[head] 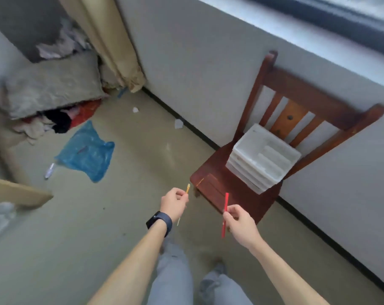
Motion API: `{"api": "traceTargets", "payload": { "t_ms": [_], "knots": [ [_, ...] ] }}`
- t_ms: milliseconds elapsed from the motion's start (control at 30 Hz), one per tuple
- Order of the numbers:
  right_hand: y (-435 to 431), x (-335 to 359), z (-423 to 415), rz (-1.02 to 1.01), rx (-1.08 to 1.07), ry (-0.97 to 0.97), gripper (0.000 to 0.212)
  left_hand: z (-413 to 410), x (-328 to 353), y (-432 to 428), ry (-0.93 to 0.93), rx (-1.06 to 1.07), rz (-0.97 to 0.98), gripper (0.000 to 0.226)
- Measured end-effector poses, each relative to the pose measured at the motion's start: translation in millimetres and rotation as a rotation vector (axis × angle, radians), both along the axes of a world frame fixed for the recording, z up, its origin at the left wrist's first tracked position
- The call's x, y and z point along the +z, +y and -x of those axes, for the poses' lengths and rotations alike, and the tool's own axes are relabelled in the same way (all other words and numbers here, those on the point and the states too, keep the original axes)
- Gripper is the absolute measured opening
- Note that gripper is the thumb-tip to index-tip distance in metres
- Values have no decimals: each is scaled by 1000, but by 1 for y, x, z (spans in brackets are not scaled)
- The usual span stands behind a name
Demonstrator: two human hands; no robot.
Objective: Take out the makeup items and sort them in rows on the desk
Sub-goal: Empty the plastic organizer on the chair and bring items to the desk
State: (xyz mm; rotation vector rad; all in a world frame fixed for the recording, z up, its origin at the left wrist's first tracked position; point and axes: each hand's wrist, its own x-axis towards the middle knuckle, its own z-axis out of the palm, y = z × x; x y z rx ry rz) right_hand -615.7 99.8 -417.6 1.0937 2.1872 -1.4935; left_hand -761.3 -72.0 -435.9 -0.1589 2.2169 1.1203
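Items: yellow stick [188,188] and red stick [226,202], both thin, were held in the air before you, near the chair's front edge.
Left hand [174,204]: your fingertips pinched the yellow stick.
Right hand [241,225]: your fingers pinched the red stick, nearly upright.
Organizer [263,157]: white drawer unit stood on the wooden chair [217,188], near its backrest.
Floor: blue plastic bag [87,153] lay well to your left.

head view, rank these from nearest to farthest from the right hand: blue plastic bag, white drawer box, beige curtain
From the right hand, which pinches a red stick:
1. white drawer box, on the chair just ahead, to the right
2. blue plastic bag, on the floor to the left
3. beige curtain, hanging in the far corner
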Motion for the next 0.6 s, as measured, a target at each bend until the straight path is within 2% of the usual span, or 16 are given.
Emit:
{"api": "traceTargets", "payload": {
  "t_ms": [133, 233, 400, 600],
  "knots": [
    [-44, 77, 36, -27, 192, 165, 6, -13, 79, -76, 92, 239, -174, 6],
    [-109, 127, 70, -40, 367, 290, 5, -28, 127, -162, 198, 422, -245, 5],
    [-281, 201, 91, 87, 684, 477, 4, -87, 190, -341, 336, 818, -364, 7],
    [-515, 252, 34, 238, 1090, 581, 8, -226, 259, -551, 509, 1156, -384, 7]
  ]
}}
